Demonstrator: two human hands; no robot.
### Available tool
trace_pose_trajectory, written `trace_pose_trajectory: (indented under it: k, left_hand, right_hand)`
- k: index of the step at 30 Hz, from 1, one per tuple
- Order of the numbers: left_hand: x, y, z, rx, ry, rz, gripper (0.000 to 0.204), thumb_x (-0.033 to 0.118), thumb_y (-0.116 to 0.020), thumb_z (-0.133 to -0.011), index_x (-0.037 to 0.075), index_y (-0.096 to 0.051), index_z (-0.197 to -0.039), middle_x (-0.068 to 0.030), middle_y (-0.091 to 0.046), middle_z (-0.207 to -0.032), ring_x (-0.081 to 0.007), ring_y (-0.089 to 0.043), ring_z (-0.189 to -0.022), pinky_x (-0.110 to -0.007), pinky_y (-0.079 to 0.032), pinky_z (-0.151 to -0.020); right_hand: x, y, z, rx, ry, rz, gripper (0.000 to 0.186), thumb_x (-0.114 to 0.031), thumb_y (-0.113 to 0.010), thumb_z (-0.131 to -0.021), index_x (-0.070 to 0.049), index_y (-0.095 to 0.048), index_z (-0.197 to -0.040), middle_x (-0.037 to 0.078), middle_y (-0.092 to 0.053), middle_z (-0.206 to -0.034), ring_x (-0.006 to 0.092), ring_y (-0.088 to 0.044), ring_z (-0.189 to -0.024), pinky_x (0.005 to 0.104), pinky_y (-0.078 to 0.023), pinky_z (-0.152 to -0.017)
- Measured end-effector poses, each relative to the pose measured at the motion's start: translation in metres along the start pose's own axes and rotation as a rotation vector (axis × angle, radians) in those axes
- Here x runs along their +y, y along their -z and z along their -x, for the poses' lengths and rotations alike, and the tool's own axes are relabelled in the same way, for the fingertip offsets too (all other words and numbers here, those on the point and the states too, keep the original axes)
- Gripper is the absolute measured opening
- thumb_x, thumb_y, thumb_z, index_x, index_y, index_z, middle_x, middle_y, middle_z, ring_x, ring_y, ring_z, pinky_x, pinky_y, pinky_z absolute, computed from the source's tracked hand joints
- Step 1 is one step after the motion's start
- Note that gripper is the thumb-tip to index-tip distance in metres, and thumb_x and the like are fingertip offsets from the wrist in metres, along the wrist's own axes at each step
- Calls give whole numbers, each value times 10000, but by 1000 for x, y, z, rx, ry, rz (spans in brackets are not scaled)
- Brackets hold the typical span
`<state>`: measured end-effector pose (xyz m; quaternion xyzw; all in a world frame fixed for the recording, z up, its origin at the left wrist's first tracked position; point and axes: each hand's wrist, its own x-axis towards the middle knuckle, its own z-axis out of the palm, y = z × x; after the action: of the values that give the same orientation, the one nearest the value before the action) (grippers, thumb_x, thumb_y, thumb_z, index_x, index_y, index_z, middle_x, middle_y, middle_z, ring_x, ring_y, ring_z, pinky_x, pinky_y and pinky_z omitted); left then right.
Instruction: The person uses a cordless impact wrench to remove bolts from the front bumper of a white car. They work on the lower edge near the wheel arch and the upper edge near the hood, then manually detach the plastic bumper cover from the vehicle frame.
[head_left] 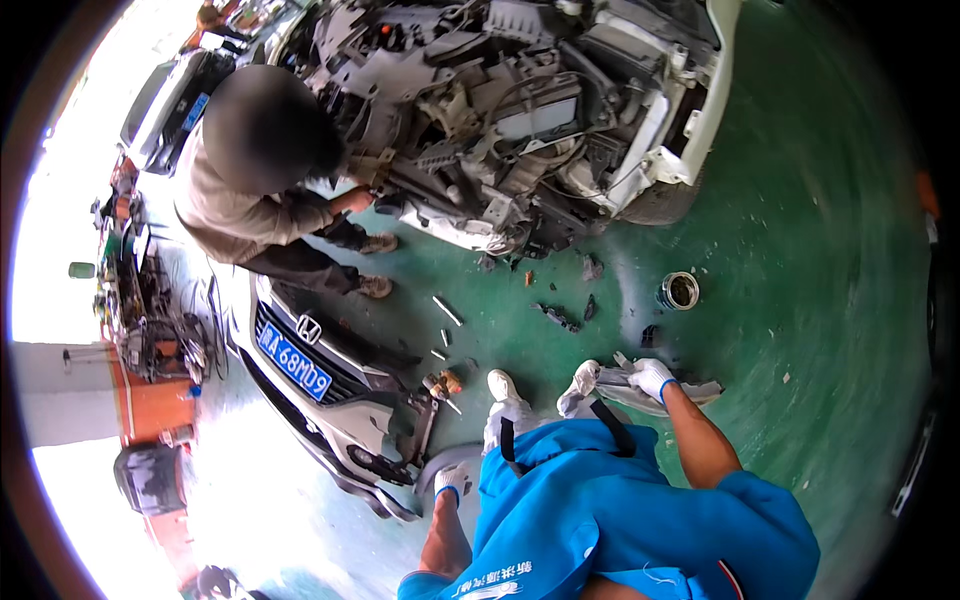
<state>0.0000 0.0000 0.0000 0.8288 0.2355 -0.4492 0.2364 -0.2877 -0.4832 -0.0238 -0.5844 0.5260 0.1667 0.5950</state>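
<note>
My right hand (652, 378), in a white glove with a blue cuff, is closed on the upper edge of a long silver-grey car part (700, 392) beside my right shoe. The part looks like a headlight, though its kind is not certain. My left hand (453, 479), also gloved in white, hangs low at my left side. Its fingers are too small and unclear to read. Closest to it is a curved grey strip (436, 464) on the floor, and I cannot tell whether they touch.
A removed front bumper (372, 425) lies at left. Ahead stands a car with its engine bay (500, 110) exposed; a person (250, 215) leans at its front. Broken pieces (556, 317), a metal bar (448, 311) and an open can (679, 291) sit on the green floor.
</note>
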Motion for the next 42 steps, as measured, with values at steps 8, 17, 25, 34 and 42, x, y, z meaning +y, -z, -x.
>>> trace_pose_trajectory:
  k: [8, 17, 25, 34, 42]
  left_hand:
    - [82, -9, -52, -187, -224, -8, 527, 392, -725, -900, -51, -714, -1186, -117, -757, -928, -161, -697, -738, -310, -559, -670]
    - [136, -114, -181, -196, -230, 336, 456, 337, -744, -929, 63, -702, -1292, -172, -772, -1081, -192, -735, -995, -331, -551, -893]
    - [31, -110, -349, 338, 16, 202, 678, 285, -833, -849, -61, -583, -1376, -134, -732, -1065, -176, -678, -933, -293, -541, -868]
    - [26, -139, -462, 289, 79, 674, 228, 152, -808, -793, 68, -611, -870, -26, -572, -700, -139, -552, -554, -326, -521, -520]
    - [17, -155, -427, 351, -277, 220, 277, 194, -762, -848, -1, -643, -1004, -56, -665, -754, -146, -621, -586, -319, -525, -560]
  right_hand:
    - [-79, -95, -17, -69, -33, -241, 93, -24, -650, -863, -24, -660, -956, 68, -648, -745, 173, -611, -568, 342, -473, -497]
    - [-96, -271, -293, -211, 85, 919, 357, -389, -585, -976, -75, -732, -1064, 223, -713, -1138, 442, -674, -1052, 508, -536, -881]
    - [-60, -364, -477, -152, 107, 1114, 244, -256, -556, -976, -154, -724, -1120, 160, -726, -1158, 393, -683, -1105, 523, -555, -906]
    - [-33, -434, -431, -250, 441, 1078, 442, -247, -680, -871, -157, -616, -1299, 154, -659, -1207, 352, -658, -1140, 492, -551, -929]
    - [-89, -485, -419, -387, 655, 933, 782, -210, -819, -763, -186, -489, -1472, 99, -536, -1476, 331, -564, -1324, 443, -498, -1089]
